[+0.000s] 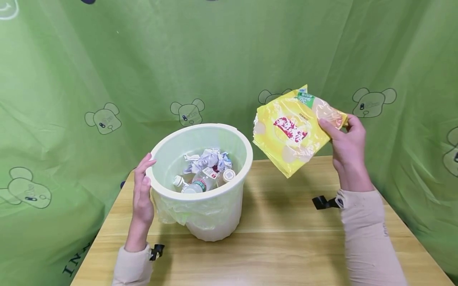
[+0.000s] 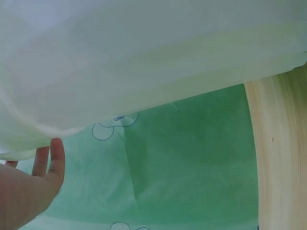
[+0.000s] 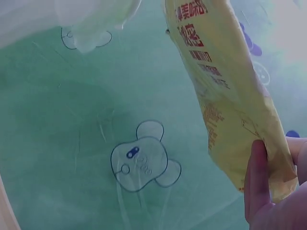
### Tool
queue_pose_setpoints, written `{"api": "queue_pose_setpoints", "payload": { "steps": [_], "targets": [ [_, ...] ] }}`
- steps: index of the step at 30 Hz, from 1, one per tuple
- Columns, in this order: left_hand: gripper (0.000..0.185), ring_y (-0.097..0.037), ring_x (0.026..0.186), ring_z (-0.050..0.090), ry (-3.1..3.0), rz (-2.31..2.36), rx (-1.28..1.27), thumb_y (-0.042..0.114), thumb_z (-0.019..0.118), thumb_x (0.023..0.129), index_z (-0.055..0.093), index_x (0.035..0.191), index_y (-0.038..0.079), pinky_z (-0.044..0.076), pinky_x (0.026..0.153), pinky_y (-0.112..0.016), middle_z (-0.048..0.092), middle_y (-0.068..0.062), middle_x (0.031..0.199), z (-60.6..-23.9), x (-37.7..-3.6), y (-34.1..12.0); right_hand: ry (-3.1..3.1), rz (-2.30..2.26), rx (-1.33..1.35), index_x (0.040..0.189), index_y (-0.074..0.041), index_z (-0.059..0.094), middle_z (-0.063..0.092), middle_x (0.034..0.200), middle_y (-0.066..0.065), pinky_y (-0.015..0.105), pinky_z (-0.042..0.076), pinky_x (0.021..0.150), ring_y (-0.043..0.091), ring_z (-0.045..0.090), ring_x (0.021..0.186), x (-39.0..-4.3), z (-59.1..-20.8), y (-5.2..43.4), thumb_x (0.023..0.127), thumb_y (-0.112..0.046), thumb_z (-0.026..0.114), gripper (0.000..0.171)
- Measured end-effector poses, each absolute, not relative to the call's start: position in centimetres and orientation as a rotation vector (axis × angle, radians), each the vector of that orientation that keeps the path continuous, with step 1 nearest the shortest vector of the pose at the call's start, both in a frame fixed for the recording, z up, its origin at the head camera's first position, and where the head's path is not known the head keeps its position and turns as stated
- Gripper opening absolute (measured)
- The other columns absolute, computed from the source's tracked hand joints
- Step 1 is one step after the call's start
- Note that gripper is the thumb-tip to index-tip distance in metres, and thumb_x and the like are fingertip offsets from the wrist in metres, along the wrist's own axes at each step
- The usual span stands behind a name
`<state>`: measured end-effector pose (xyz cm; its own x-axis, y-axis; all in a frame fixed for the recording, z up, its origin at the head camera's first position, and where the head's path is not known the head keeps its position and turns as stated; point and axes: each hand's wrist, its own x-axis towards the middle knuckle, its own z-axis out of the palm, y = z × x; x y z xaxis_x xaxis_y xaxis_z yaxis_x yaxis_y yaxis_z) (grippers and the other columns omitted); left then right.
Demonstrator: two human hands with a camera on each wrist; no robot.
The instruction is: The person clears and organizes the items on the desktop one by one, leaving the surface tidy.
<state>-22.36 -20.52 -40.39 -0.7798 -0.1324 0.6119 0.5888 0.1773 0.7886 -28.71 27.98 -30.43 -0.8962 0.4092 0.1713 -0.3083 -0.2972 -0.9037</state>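
A pale green bin (image 1: 200, 135) lined with a thin plastic bag stands on the wooden table (image 1: 279, 238). Inside lie crumpled paper (image 1: 207, 159) and a plastic bottle (image 1: 198, 184). My left hand (image 1: 143, 190) rests with straight fingers against the bin's left rim; in the left wrist view the hand (image 2: 33, 187) lies beside the bin's liner (image 2: 144, 57). My right hand (image 1: 345, 149) pinches a yellow snack bag (image 1: 293, 129) by its right end, held in the air to the right of the bin. The right wrist view shows the same bag (image 3: 225, 91) hanging from my thumb (image 3: 256, 177).
Green cloth with bear prints (image 1: 187, 112) surrounds the table on all sides. The table's right half is bare wood. Black straps (image 1: 323, 202) sit at both wrists.
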Motion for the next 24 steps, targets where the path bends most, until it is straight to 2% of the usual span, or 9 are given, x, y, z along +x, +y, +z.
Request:
{"api": "queue_pose_setpoints", "payload": {
  "steps": [13,19,24],
  "targets": [
    [0.053,-0.026,0.156,0.024,-1.889,-1.635,-0.437,0.031,0.032,0.106,0.048,0.145,-0.001,0.023,0.127,-0.045,0.032,-0.006,0.166,-40.4,-22.3,-20.6,-1.535,2.201,-0.083,0.113,-0.010,0.057,0.051,0.118,0.006,0.023,0.061,0.082,0.015,0.067,0.092,-29.1,-28.7,23.0,0.085,-0.006,0.083,0.038],
    [0.053,-0.026,0.157,0.024,-1.888,-1.640,-0.436,0.031,0.031,0.106,0.047,0.145,-0.001,0.025,0.126,-0.044,0.032,-0.005,0.166,-40.4,-22.2,-20.4,-1.488,2.268,-0.030,0.111,-0.006,0.057,0.054,0.115,0.008,0.021,0.062,0.077,0.014,0.066,0.086,-29.5,-28.4,20.4,0.093,-0.011,0.076,0.026],
    [0.052,-0.027,0.156,0.024,-1.872,-1.658,-0.445,0.029,0.031,0.105,0.047,0.145,0.000,0.025,0.127,-0.048,0.031,-0.006,0.166,-40.4,-22.2,-20.2,-1.469,2.323,0.052,0.112,-0.005,0.055,0.055,0.114,0.009,0.022,0.062,0.078,0.015,0.066,0.088,-29.5,-28.6,19.0,0.100,-0.019,0.067,0.022]
  ]
}}
